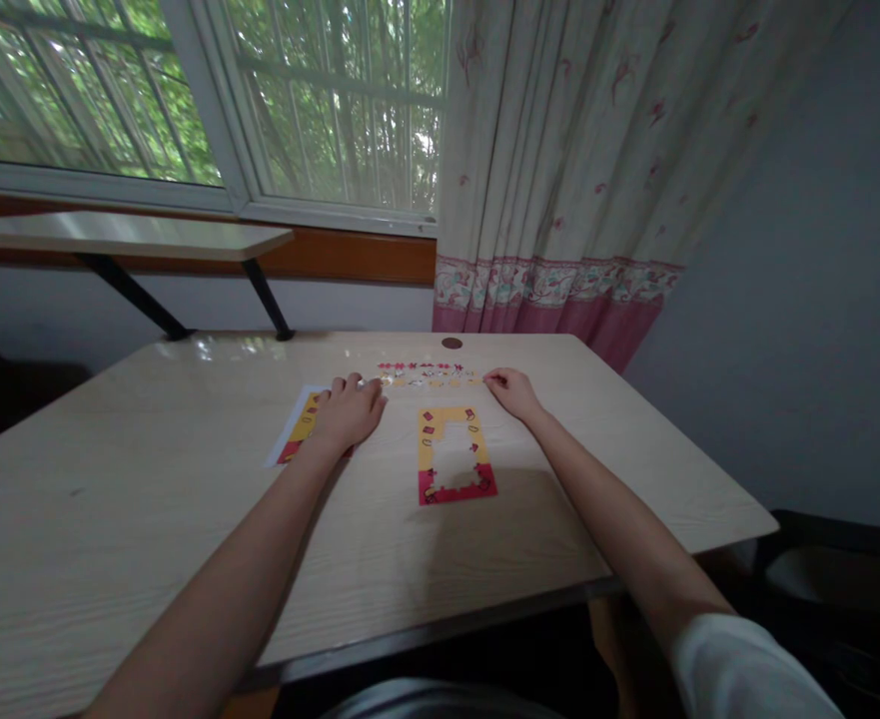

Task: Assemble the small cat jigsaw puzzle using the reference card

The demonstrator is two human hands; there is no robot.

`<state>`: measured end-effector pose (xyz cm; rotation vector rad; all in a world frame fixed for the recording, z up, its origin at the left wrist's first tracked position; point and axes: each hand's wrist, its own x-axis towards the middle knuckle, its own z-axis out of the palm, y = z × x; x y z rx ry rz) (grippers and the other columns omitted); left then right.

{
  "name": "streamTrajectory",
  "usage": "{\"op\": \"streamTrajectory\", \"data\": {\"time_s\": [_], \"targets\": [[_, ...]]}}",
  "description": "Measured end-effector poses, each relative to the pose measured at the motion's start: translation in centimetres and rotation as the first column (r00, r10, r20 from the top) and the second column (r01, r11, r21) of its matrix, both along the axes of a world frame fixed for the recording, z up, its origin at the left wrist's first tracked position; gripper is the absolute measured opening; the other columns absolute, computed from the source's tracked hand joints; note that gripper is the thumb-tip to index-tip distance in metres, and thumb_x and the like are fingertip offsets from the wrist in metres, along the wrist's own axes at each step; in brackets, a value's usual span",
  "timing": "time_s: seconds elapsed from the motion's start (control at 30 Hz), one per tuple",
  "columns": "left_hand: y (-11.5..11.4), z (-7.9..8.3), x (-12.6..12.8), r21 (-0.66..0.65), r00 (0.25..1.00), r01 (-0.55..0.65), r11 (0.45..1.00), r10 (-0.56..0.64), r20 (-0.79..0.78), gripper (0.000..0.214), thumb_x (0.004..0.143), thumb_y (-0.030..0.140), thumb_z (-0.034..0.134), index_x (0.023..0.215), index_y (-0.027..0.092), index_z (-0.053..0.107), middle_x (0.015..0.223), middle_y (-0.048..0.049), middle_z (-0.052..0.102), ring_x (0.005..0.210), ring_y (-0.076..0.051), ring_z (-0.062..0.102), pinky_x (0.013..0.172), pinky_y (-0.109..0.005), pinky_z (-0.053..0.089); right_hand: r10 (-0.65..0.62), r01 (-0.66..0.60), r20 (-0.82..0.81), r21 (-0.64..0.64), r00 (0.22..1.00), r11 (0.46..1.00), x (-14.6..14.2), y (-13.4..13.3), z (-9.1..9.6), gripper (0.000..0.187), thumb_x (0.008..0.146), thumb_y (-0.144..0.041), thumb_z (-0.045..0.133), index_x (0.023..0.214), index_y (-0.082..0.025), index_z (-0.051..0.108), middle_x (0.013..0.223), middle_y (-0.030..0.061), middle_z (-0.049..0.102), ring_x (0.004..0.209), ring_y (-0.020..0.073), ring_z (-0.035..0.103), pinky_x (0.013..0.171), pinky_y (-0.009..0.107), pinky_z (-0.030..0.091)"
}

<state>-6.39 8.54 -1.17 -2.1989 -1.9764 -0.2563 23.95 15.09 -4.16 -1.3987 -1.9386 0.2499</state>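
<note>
A yellow-and-red jigsaw frame (454, 454), hollow in the middle, lies on the wooden table (147, 479). Behind it runs a row of loose puzzle pieces (429, 375). My left hand (348, 410) rests fingers curled over a printed picture sheet (297, 427), its fingertips near the row's left end. My right hand (510, 389) reaches to the row's right end, fingers bent and pinching at a piece there; what it holds is too small to make out.
A small dark round cap (452, 343) sits at the table's back edge. A shelf on black brackets (125, 240) stands under the window (207, 100) at the back left. A floral curtain (596, 170) hangs at the back right.
</note>
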Motion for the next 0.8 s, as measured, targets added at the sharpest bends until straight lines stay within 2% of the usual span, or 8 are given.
{"op": "streamTrajectory", "data": {"time_s": [0.17, 0.4, 0.6, 0.8], "targets": [[0.0, -0.1, 0.8, -0.007, 0.997, 0.070, 0.998, -0.070, 0.015, 0.047, 0.092, 0.044, 0.029, 0.129, 0.024, 0.050, 0.126, -0.0149, 0.047, 0.111, -0.035, 0.043, 0.087, -0.048, 0.037, -0.008, 0.008, 0.048, 0.014, 0.999, 1.000, 0.2, 0.1, 0.0, 0.018, 0.080, -0.018, 0.053, 0.086, -0.018, 0.071, 0.078, 0.0037, 0.069, 0.069, 0.0145, 0.058, 0.067, 0.024, 0.043], [0.4, -0.5, 0.8, -0.029, 0.995, 0.102, 0.994, -0.101, 0.021, 0.047, 0.093, 0.046, 0.027, 0.128, 0.026, 0.052, 0.124, -0.0145, 0.048, 0.111, -0.036, 0.042, 0.086, -0.051, 0.036, -0.030, 0.028, 0.111, 0.014, 0.993, 0.999, -0.3, -0.1, 0.4, 0.018, 0.082, -0.019, 0.054, 0.088, -0.020, 0.071, 0.083, 0.0044, 0.069, 0.078, 0.0164, 0.059, 0.075, 0.027, 0.042], [-0.2, -0.2, 1.1, -0.012, 0.996, 0.075, 0.997, -0.076, -0.038, 0.045, 0.093, 0.043, 0.029, 0.130, 0.025, 0.048, 0.125, -0.0128, 0.049, 0.110, -0.033, 0.044, 0.087, -0.046, 0.037, 0.050, -0.054, 0.267, 0.008, 0.962, 0.999, -3.8, 0.1, 1.9, 0.022, 0.085, -0.030, 0.055, 0.099, -0.023, 0.070, 0.099, 0.0062, 0.063, 0.094, 0.0183, 0.055, 0.084, 0.030, 0.040], [-1.5, -0.1, 1.5, -0.014, 0.987, 0.154, 0.988, -0.155, -0.042, 0.043, 0.093, 0.043, 0.032, 0.124, 0.022, 0.052, 0.126, -0.0133, 0.049, 0.109, -0.033, 0.044, 0.086, -0.046, 0.037, 0.078, -0.064, 0.384, -0.051, 0.920, 0.997, -7.5, 0.8, 3.1, 0.024, 0.084, -0.039, 0.057, 0.099, -0.026, 0.071, 0.102, 0.0078, 0.059, 0.099, 0.0223, 0.052, 0.085, 0.034, 0.040]]}}
